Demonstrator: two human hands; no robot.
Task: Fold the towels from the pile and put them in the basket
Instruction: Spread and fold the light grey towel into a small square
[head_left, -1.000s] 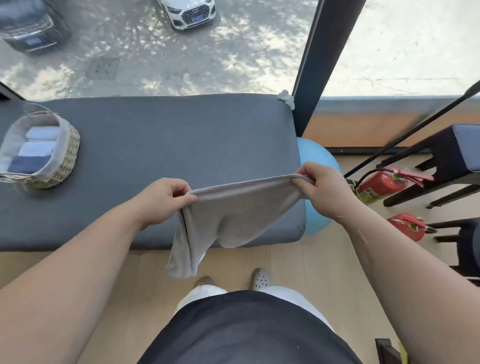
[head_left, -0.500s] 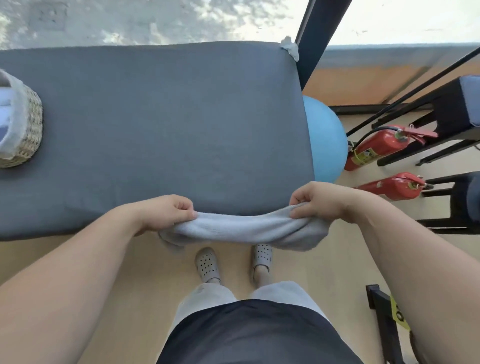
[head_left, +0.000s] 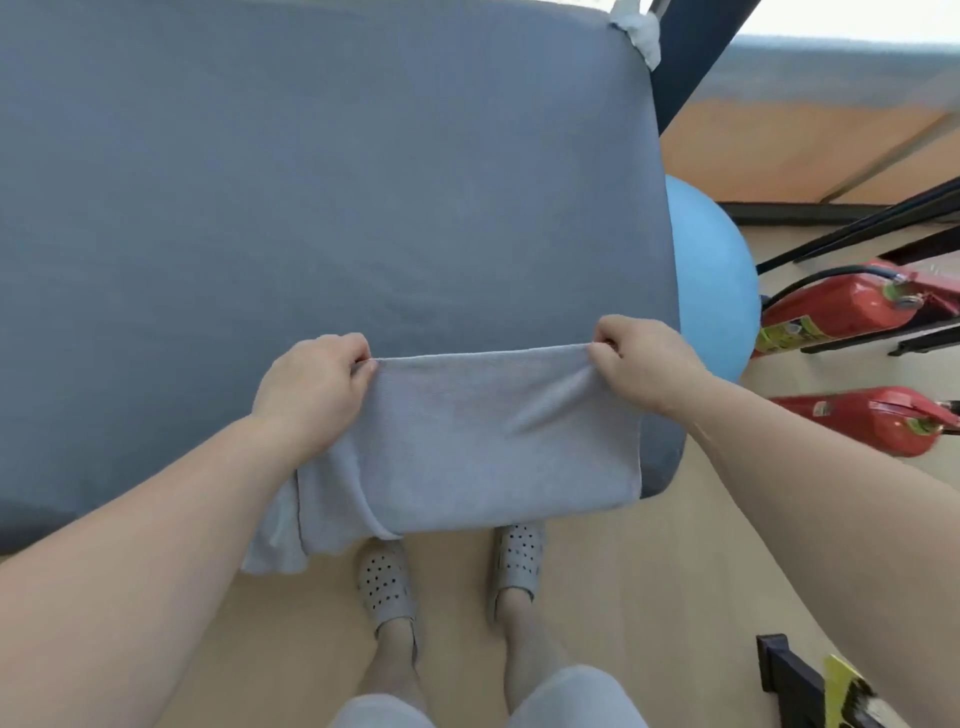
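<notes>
One grey towel (head_left: 493, 441) is stretched flat between two hands over the near right corner of the padded bench (head_left: 311, 182). The left hand (head_left: 311, 384) pinches its far left corner and the right hand (head_left: 644, 364) pinches its far right corner, the fingers of both curled tight on the cloth. Holding it by the two far corners pulls that edge straight and taut, which looks meant to square the layers before the next fold. The towel appears already doubled. Its near part runs past the bench's front edge, and on the left a loose flap hangs lower than the rest, so the layers are not quite even there. Whether the cloth rests on the padding or hangs just above it cannot be told for certain. The bench gives a broad, soft surface to lay it down on — a sensible place for smoothing. Neither the basket nor the pile is in view, so this towel has yet to be put away. On the floor to the right of the bench are one blue ball (head_left: 711, 270) and two red fire extinguishers (head_left: 841, 312) lying on their sides, well apart from the work. Below the towel are two pale perforated shoes (head_left: 384, 582) — the person's own feet.
</notes>
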